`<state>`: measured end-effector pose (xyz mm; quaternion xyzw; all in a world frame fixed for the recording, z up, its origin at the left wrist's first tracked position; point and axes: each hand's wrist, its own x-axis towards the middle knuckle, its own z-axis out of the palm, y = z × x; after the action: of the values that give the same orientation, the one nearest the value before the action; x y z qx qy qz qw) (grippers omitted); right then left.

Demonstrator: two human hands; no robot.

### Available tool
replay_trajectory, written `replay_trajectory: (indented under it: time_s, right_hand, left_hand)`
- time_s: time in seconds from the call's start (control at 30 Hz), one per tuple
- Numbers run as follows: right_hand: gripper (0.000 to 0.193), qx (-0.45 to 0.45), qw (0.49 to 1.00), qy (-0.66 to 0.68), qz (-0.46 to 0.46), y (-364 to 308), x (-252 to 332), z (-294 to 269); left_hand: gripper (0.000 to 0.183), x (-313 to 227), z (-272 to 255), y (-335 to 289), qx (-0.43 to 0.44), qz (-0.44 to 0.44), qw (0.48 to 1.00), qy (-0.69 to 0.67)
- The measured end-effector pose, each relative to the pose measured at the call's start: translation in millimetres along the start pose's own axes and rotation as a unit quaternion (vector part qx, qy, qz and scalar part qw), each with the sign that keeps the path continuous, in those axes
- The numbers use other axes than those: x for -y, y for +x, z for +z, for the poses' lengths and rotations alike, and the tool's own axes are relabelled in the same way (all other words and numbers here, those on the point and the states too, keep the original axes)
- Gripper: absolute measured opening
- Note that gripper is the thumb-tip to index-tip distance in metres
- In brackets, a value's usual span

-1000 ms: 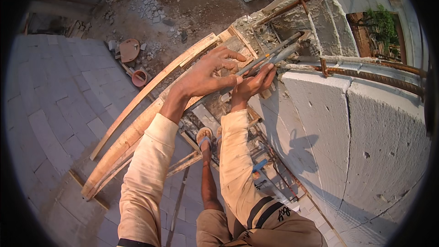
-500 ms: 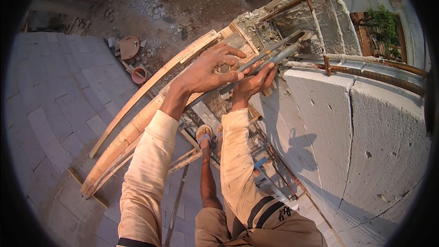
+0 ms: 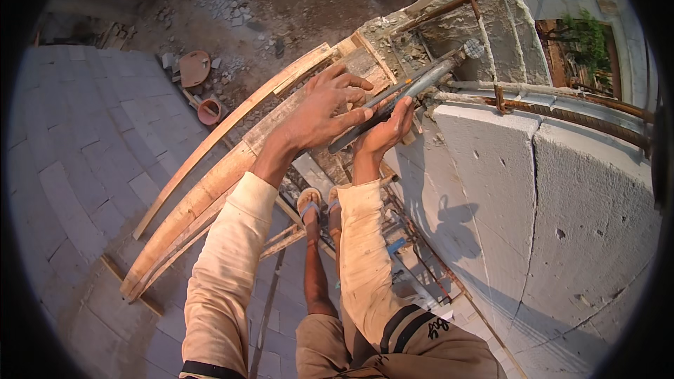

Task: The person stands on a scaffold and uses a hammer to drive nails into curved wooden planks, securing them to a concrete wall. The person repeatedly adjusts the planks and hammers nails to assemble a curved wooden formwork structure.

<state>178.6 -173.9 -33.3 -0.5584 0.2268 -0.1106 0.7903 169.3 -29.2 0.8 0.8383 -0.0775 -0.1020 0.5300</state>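
Note:
My right hand, palm turned up, is closed around the dark grip of a hammer. The hammer's grey metal shaft slants up to the right and ends in a knobbly, checkered head. Along the shaft lies a thin dark rod with a small orange mark, and the right fingers appear to be around it too. My left hand is just left of them, fingers spread and bent, thumb tip against the dark grip. Its underside is hidden, as is the rod's lower end.
Curved wooden formwork boards run along the left. Rusty rebar crosses above a white block wall on the right. My sandalled feet are on narrow planks high above the ground. Below are rubble and a reddish bucket.
The hammer has shifted up and its head now shows plainly past the rod. The rod no longer sticks out below my left wrist. Both hands stay nearly in place.

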Motion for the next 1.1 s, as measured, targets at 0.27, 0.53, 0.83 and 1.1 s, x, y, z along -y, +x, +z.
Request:
replay_trajectory:
  time_s: [0.27,0.53,0.83,1.1]
  right_hand:
    - [0.052,-0.002,0.994,-0.064,0.09,-30,-19,-34]
    - [0.06,0.016,0.993,0.029,0.115,-21,-40,-11]
    - [0.061,-0.03,0.975,0.05,0.213,-42,2,16]
    - [0.069,0.002,0.943,0.155,0.294,-79,12,25]
  left_hand:
    - [0.059,2,6,-3,0.003,-0.001,0.998,0.058]
    - [0.054,14,-1,-1,0.017,0.015,0.999,0.025]
    - [0.047,16,-4,-1,0.023,-0.016,0.999,-0.018]
    - [0.046,21,-3,3,0.026,-0.032,0.998,-0.052]
